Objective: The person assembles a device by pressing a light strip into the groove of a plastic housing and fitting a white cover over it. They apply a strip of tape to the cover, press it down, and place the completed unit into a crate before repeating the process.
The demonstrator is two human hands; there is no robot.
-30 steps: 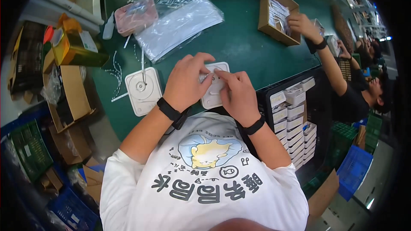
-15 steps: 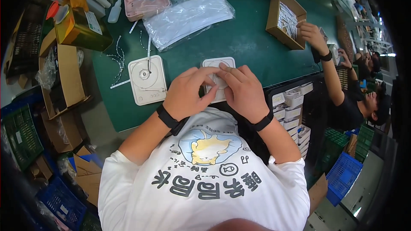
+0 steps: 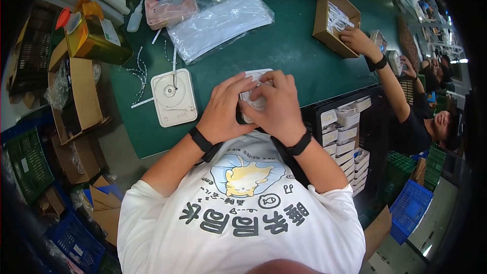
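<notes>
Green bench (image 3: 299,56): I see my left hand (image 3: 221,111) and right hand (image 3: 276,106) clasped around a white square casing (image 3: 255,102) near-centre; brown carton (image 3: 332,20) far right, clear bag (image 3: 223,15) far.

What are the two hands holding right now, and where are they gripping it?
Both the left hand and right hand hold one white rounded-square device, fingers clasped over its top face and near edges.

Both hands — left hand (image 3: 221,112), right hand (image 3: 276,105) — on a white plastic casing (image 3: 255,102), green table (image 3: 294,56).
</notes>
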